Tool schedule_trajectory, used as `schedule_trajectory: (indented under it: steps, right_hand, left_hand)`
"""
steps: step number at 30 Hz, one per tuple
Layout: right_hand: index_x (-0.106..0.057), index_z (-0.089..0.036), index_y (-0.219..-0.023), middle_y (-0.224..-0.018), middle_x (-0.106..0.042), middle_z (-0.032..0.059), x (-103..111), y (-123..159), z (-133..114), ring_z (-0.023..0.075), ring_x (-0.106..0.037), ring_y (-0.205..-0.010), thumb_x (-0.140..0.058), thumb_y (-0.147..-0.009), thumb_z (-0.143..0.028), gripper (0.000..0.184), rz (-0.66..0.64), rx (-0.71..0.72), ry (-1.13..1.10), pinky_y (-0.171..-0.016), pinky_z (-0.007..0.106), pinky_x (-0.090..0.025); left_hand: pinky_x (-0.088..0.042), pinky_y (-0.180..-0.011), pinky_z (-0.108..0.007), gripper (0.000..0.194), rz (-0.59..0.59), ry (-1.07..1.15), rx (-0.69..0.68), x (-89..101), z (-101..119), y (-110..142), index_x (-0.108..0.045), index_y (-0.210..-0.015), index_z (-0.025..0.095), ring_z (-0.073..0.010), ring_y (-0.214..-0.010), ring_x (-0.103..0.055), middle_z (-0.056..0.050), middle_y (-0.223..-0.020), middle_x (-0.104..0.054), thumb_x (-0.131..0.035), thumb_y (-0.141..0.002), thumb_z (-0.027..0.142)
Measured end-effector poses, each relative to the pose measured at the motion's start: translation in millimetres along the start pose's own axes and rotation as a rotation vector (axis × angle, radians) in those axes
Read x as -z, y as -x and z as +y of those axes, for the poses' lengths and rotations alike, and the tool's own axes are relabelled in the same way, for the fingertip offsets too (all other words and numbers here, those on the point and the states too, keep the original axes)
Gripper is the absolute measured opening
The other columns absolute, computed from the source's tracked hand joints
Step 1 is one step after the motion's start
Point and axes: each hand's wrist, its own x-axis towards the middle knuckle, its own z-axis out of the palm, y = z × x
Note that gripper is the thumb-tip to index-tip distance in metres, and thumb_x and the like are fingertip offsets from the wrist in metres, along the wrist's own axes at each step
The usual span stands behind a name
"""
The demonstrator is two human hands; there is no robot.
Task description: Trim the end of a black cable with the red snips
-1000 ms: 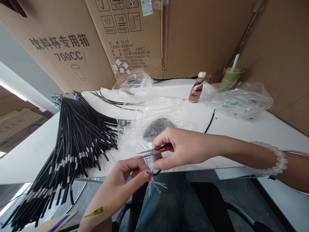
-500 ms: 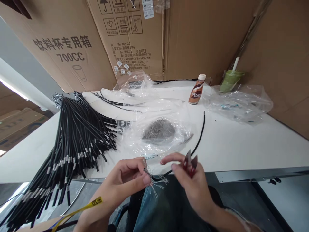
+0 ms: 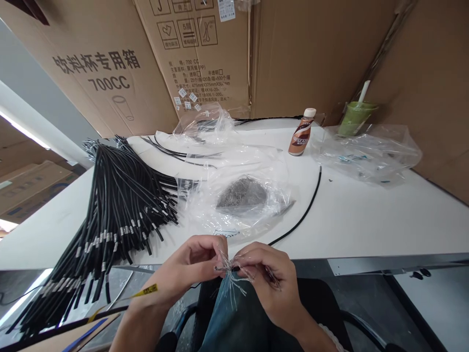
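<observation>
My left hand (image 3: 190,266) pinches the end of a thin black cable (image 3: 304,212) just below the front edge of the white table (image 3: 366,220). Fine silvery wire strands (image 3: 232,281) fan out from that end over my lap. My right hand (image 3: 269,278) is closed on the same cable end and strands, fingertips touching those of the left. A small pair of snips with dark red handles (image 3: 273,277) lies tucked in the right palm, mostly hidden. The cable curves away across the table toward the bottle.
A large bundle of black cables (image 3: 117,205) with metal ferrules lies at the left. Clear bags (image 3: 242,195), one with grey metal parts, sit in the middle. A brown Nescafe bottle (image 3: 300,133), a green cup (image 3: 353,117) and cardboard boxes (image 3: 205,54) stand behind.
My right hand drew the red snips back from the table edge, tucked them into the palm, and came in to pinch the cable end beside my left hand. The cable shifted on the table.
</observation>
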Motion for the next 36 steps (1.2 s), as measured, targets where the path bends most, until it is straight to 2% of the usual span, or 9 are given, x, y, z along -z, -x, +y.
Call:
schedule_trajectory:
  steps: [10,17,20,24,31,36]
  right_hand:
    - [-0.072,-0.023,-0.084,-0.076,-0.069,0.0035,4.1,0.9,3.2,0.0131,-0.065,-0.068,-0.065,-0.088,-0.014,0.012,-0.007,-0.061,-0.011,-0.055,0.017,-0.053]
    - [-0.071,-0.021,-0.083,-0.075,-0.068,0.0037,6.0,-0.5,5.2,0.0158,-0.067,-0.071,-0.063,-0.088,-0.013,0.012,0.045,-0.069,-0.136,-0.062,0.025,-0.056]
    - [-0.069,-0.020,-0.081,-0.076,-0.068,0.0046,7.1,-1.0,5.6,0.0170,-0.067,-0.070,-0.063,-0.090,-0.018,0.011,0.059,-0.102,-0.147,-0.061,0.026,-0.055]
    - [-0.069,-0.021,-0.082,-0.076,-0.068,0.0039,8.1,-0.9,6.6,0.0157,-0.066,-0.070,-0.063,-0.092,-0.022,0.012,0.044,-0.099,-0.116,-0.063,0.025,-0.052]
    - [-0.070,-0.022,-0.081,-0.075,-0.067,0.0025,9.9,-1.3,6.5,0.0136,-0.063,-0.070,-0.065,-0.091,-0.023,0.012,0.031,-0.100,-0.115,-0.063,0.022,-0.050]
    - [-0.072,-0.023,-0.082,-0.076,-0.067,0.0030,10.6,0.0,6.8,0.0144,-0.064,-0.070,-0.063,-0.092,-0.023,0.013,0.006,-0.116,-0.108,-0.063,0.024,-0.050]
  left_hand:
    - [-0.027,-0.057,-0.027,0.024,0.043,-0.176,-0.062,9.6,12.2,-1.3,-0.060,-0.060,0.018,-0.0121,-0.061,-0.037,0.001,-0.064,-0.045,-0.073,-0.076,0.030]
    - [-0.026,-0.058,-0.028,0.031,0.167,-0.218,-0.149,15.5,16.0,4.9,-0.054,-0.063,0.019,-0.0125,-0.061,-0.033,0.003,-0.065,-0.040,-0.066,-0.084,0.038]
    - [-0.029,-0.062,-0.027,0.028,0.219,-0.270,-0.181,7.5,17.9,6.8,-0.057,-0.069,0.020,-0.0129,-0.066,-0.037,0.003,-0.068,-0.045,-0.059,-0.090,0.039]
    - [-0.033,-0.070,-0.027,0.027,0.232,-0.415,-0.193,-10.5,21.8,5.0,-0.065,-0.079,0.023,-0.0143,-0.073,-0.047,0.001,-0.076,-0.055,-0.054,-0.094,0.042]
    - [-0.032,-0.067,-0.029,0.031,0.211,-0.438,-0.105,-30.4,23.6,9.2,-0.059,-0.075,0.022,-0.0161,-0.073,-0.044,0.001,-0.073,-0.051,-0.057,-0.088,0.051]
    - [-0.033,-0.068,-0.029,0.018,0.299,-0.589,-0.075,-38.3,26.8,15.4,-0.058,-0.074,0.024,-0.0149,-0.073,-0.045,0.003,-0.075,-0.053,-0.064,-0.081,0.039]
